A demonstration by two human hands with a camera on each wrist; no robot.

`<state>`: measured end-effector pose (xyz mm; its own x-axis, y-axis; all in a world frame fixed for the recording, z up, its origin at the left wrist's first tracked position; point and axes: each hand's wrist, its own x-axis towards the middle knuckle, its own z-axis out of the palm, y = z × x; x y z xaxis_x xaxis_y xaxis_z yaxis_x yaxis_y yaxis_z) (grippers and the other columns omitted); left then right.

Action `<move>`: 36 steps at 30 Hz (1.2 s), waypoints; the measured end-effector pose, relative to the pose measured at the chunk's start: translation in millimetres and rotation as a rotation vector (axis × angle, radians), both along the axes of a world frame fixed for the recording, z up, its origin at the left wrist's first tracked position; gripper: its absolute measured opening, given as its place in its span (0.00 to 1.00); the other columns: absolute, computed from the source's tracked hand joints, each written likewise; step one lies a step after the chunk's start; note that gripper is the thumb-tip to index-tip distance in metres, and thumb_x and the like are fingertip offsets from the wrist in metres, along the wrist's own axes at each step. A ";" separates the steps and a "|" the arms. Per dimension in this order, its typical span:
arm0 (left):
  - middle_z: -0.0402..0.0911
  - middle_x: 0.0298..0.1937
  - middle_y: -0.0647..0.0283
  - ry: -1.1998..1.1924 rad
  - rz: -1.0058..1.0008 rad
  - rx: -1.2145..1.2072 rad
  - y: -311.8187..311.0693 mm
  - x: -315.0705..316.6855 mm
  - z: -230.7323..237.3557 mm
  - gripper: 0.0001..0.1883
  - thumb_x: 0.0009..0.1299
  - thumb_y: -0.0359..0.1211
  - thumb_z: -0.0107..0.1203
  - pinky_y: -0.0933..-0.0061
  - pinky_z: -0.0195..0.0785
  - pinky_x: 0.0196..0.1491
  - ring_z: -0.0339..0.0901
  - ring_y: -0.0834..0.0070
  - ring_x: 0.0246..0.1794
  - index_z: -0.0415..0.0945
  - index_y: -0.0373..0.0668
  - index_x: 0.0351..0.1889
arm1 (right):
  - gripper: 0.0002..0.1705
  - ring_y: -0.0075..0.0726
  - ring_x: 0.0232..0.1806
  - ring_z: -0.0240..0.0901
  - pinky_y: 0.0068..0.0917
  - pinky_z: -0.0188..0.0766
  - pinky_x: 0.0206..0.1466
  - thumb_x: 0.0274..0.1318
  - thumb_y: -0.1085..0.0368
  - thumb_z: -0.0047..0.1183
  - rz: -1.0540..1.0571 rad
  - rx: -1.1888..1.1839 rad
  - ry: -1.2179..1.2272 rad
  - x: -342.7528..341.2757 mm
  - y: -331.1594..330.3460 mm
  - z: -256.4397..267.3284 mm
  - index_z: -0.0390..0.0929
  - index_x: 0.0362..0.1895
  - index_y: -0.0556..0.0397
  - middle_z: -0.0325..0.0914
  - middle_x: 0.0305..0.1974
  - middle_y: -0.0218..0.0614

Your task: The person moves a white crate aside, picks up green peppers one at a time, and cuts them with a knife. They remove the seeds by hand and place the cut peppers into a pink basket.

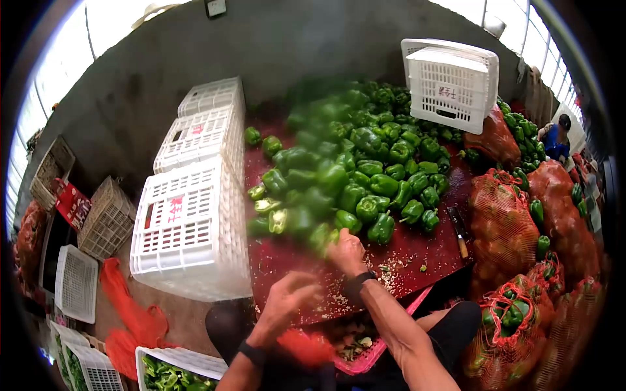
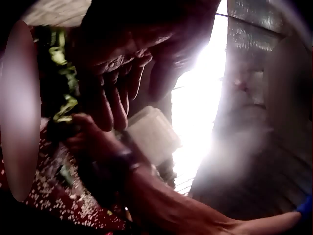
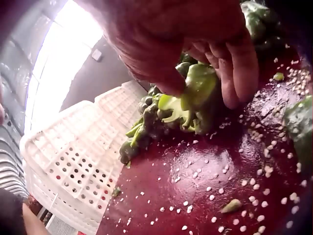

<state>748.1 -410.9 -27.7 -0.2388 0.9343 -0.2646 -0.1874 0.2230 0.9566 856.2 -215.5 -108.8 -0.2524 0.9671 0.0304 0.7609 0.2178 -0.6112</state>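
Note:
My right hand [image 1: 347, 253] is low over the near part of the red table [image 1: 417, 264]. It pinches a cut green bell pepper [image 3: 199, 88] between thumb and fingers, the pale inside showing in the right wrist view. Lower left of it, my left hand [image 1: 290, 301] hangs over the table's front edge, blurred, its fingers [image 2: 117, 105] loosely bent with nothing between them. Cut pepper pieces [image 1: 278, 220] with pale insides lie at the near left of a big heap of whole green bell peppers [image 1: 385, 186]. Part of the heap is blurred.
White crates [image 1: 189, 215] line the table's left side; another crate [image 1: 450, 85] stands behind the heap. A knife [image 1: 460, 234] lies at the right edge. Red mesh sacks [image 1: 502, 228] crowd the right. A pink basin [image 1: 407, 319] with scraps sits below, near a crate of cut peppers [image 1: 176, 375].

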 end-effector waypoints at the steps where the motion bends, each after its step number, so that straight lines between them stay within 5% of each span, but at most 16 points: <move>1: 0.85 0.44 0.53 -0.151 0.092 -0.063 2.3 -3.2 -25.3 0.14 0.75 0.32 0.60 0.72 0.82 0.40 0.85 0.69 0.38 0.74 0.35 0.54 | 0.26 0.64 0.38 0.83 0.50 0.78 0.46 0.63 0.41 0.54 -0.023 0.017 -0.019 -3.0 -1.3 -0.6 0.83 0.38 0.53 0.85 0.33 0.51; 5: 0.83 0.39 0.51 -0.329 0.231 -0.128 10.6 -4.8 -54.2 0.14 0.76 0.35 0.61 0.72 0.82 0.30 0.85 0.68 0.32 0.73 0.36 0.52 | 0.20 0.56 0.41 0.84 0.45 0.79 0.47 0.54 0.50 0.68 0.062 -0.014 0.295 24.6 -13.5 16.4 0.84 0.42 0.52 0.86 0.39 0.49; 7: 0.82 0.38 0.55 -0.307 0.234 -0.080 17.8 -2.6 -79.8 0.17 0.77 0.37 0.60 0.71 0.82 0.30 0.83 0.69 0.30 0.71 0.36 0.55 | 0.21 0.44 0.31 0.81 0.37 0.78 0.34 0.54 0.61 0.62 0.049 -0.259 0.446 50.3 -8.8 -26.3 0.79 0.52 0.55 0.84 0.33 0.46; 10: 0.80 0.40 0.56 -0.506 0.225 -0.068 23.4 0.0 -101.7 0.17 0.77 0.37 0.58 0.70 0.82 0.30 0.82 0.69 0.30 0.70 0.36 0.56 | 0.27 0.30 0.26 0.78 0.26 0.76 0.23 0.53 0.71 0.55 0.025 -0.608 0.710 67.9 -33.4 -4.5 0.75 0.60 0.60 0.82 0.35 0.41; 11: 0.80 0.42 0.55 -0.492 0.140 -0.053 23.4 -1.0 -108.7 0.22 0.79 0.44 0.54 0.67 0.83 0.33 0.83 0.67 0.33 0.69 0.35 0.57 | 0.28 0.31 0.27 0.79 0.27 0.77 0.23 0.53 0.71 0.54 0.027 -0.640 0.743 73.8 -47.5 9.2 0.74 0.61 0.61 0.82 0.36 0.42; 14: 0.81 0.44 0.55 -0.402 0.130 -0.237 30.3 19.6 -40.0 0.29 0.80 0.53 0.50 0.61 0.83 0.36 0.83 0.64 0.39 0.69 0.35 0.60 | 0.31 0.32 0.31 0.81 0.25 0.78 0.30 0.54 0.72 0.50 0.233 -0.673 0.755 87.8 -77.7 47.4 0.72 0.66 0.62 0.83 0.42 0.45; 16: 0.82 0.46 0.58 -0.454 0.021 -0.254 34.0 15.7 -68.1 0.32 0.79 0.59 0.46 0.59 0.81 0.39 0.81 0.65 0.41 0.73 0.39 0.59 | 0.27 0.32 0.36 0.81 0.25 0.77 0.37 0.56 0.74 0.48 0.483 -0.441 0.667 92.4 -81.7 31.6 0.77 0.62 0.58 0.83 0.42 0.40; 18: 0.82 0.43 0.63 -0.562 -0.002 -0.305 35.7 29.4 -48.5 0.29 0.78 0.60 0.47 0.65 0.76 0.37 0.79 0.71 0.36 0.79 0.44 0.54 | 0.23 0.34 0.41 0.81 0.27 0.76 0.44 0.58 0.75 0.47 0.599 -0.121 0.505 92.1 -86.1 16.3 0.82 0.57 0.54 0.84 0.41 0.38; 20: 0.82 0.45 0.63 -0.675 -0.026 -0.278 32.1 36.1 -58.5 0.24 0.79 0.55 0.51 0.62 0.78 0.40 0.81 0.72 0.39 0.78 0.44 0.55 | 0.20 0.39 0.42 0.81 0.30 0.77 0.47 0.59 0.74 0.48 0.573 -0.027 0.429 89.7 -94.3 39.8 0.83 0.55 0.54 0.84 0.41 0.43; 21: 0.83 0.44 0.63 -0.657 -0.028 -0.244 34.1 36.1 -65.2 0.23 0.79 0.53 0.52 0.58 0.81 0.43 0.82 0.71 0.39 0.78 0.44 0.55 | 0.11 0.49 0.37 0.81 0.41 0.76 0.42 0.54 0.60 0.62 0.498 0.122 0.430 86.7 -99.3 38.3 0.82 0.40 0.49 0.83 0.36 0.39; 22: 0.83 0.44 0.63 -0.640 -0.031 -0.212 35.7 35.5 -71.7 0.22 0.78 0.51 0.53 0.54 0.83 0.45 0.83 0.71 0.39 0.78 0.43 0.55 | 0.11 0.49 0.37 0.80 0.40 0.76 0.41 0.56 0.61 0.60 0.464 0.234 0.301 85.6 -103.6 35.5 0.83 0.42 0.50 0.82 0.35 0.42; 25: 0.84 0.40 0.63 -0.011 0.106 -0.049 35.8 31.8 -107.6 0.17 0.77 0.44 0.56 0.67 0.78 0.43 0.81 0.72 0.35 0.81 0.39 0.47 | 0.10 0.51 0.33 0.76 0.42 0.75 0.35 0.60 0.59 0.58 0.381 0.505 0.064 88.7 -111.3 38.3 0.83 0.42 0.50 0.77 0.29 0.43; 28: 0.84 0.34 0.59 0.509 0.114 0.095 24.9 41.2 -107.1 0.16 0.76 0.41 0.56 0.69 0.74 0.42 0.79 0.72 0.34 0.80 0.34 0.43 | 0.10 0.56 0.32 0.77 0.51 0.72 0.34 0.54 0.58 0.59 0.451 0.255 0.106 84.9 -115.0 -12.4 0.78 0.33 0.50 0.79 0.29 0.48; 30: 0.84 0.33 0.56 0.602 0.120 0.009 22.4 47.8 -94.4 0.16 0.76 0.40 0.56 0.67 0.75 0.41 0.79 0.72 0.34 0.79 0.33 0.44 | 0.11 0.58 0.31 0.78 0.54 0.72 0.34 0.52 0.59 0.60 0.442 0.080 0.158 85.8 -114.9 -14.0 0.76 0.32 0.51 0.79 0.29 0.49; 34: 0.83 0.47 0.40 0.609 -0.038 -0.046 13.2 50.3 -82.2 0.19 0.72 0.42 0.57 0.54 0.74 0.52 0.81 0.43 0.50 0.79 0.34 0.50 | 0.10 0.58 0.31 0.78 0.52 0.72 0.34 0.52 0.61 0.62 0.444 -0.084 0.247 93.5 -119.8 -25.1 0.76 0.33 0.51 0.80 0.30 0.49; 36: 0.82 0.36 0.48 0.631 -0.018 0.048 13.0 50.6 -89.4 0.15 0.73 0.38 0.58 0.61 0.74 0.43 0.80 0.58 0.38 0.78 0.34 0.46 | 0.10 0.57 0.31 0.78 0.50 0.71 0.35 0.52 0.62 0.62 0.439 -0.199 0.370 94.0 -121.1 -36.5 0.76 0.34 0.52 0.80 0.30 0.50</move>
<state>798.7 -397.9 -117.1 -0.3195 0.9469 -0.0359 0.4193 0.1752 0.8908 950.2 -336.6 -145.2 -0.6364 0.7710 0.0217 0.3551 0.3179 -0.8791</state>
